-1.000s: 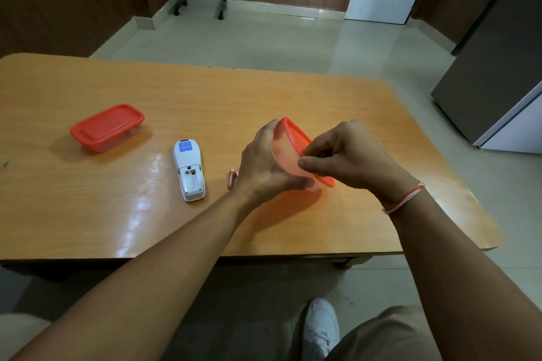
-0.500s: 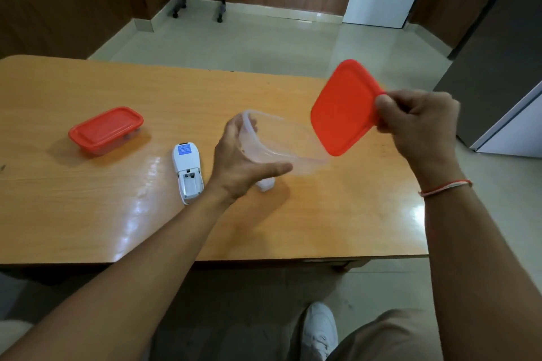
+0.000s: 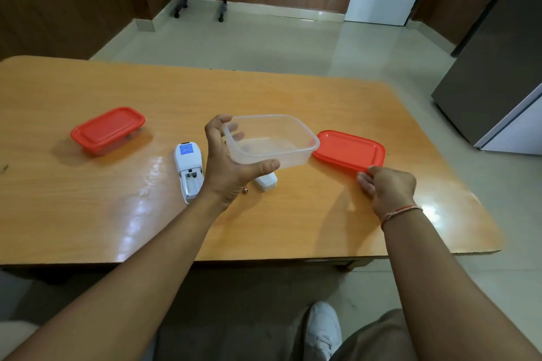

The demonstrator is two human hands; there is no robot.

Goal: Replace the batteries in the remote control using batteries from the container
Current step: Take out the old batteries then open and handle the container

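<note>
Seen from the head camera, the left hand (image 3: 231,167) grips the clear tub (image 3: 271,141) by its left end, thumb curled along the near wall and fingers over the far rim, holding it near the middle of the wooden counter (image 3: 88,208). Whether the tub rests on the counter or hangs just above it I cannot tell, and no batteries can be made out through its walls. Just right of the tub, the red lid (image 3: 349,151) lies flat on the counter, and the right hand (image 3: 387,187) pinches its near corner with curled fingers. Left of the left wrist lies the white remote (image 3: 189,170) (back up, battery bay uncovered). Its loose white cover (image 3: 266,182) and a small red battery (image 3: 245,189) sit just beyond the wrist. A second tub with a red lid (image 3: 108,129) stands closed towards the counter's left edge.
</note>
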